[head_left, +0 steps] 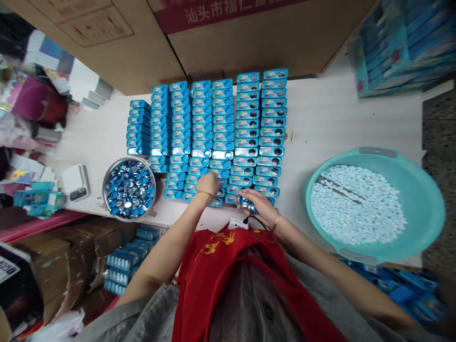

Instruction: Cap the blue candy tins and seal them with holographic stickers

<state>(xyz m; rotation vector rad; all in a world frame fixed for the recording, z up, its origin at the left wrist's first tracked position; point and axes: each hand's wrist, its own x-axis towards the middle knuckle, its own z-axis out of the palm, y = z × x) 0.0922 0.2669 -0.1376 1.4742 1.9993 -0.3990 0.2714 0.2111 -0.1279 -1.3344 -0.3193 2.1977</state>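
We lean over columns of blue tins (pixel 223 128) on the desk (pixel 313 118).
At twelve o'clock, a cardboard box (pixel 249 52) carries white Chinese characters on a dark red band (pixel 172 21), among them 汕头市福; the lettering on the tins is too small for us to read. The fingers of our left hand (pixel 208 186) bunch together over the nearer tins; we cannot tell whether they grip anything. From there, tins spread from ten to one o'clock, the two rightmost columns showing dark round openings. The fingers of our right hand (pixel 261 203) curl around several blue-and-silver lids (pixel 248 205), just beside the nearest tins. A metal bowl (pixel 128 220) of similar lids stands at nine o'clock, a teal tub (pixel 422 199) of pale sweets (pixel 356 213) at three.
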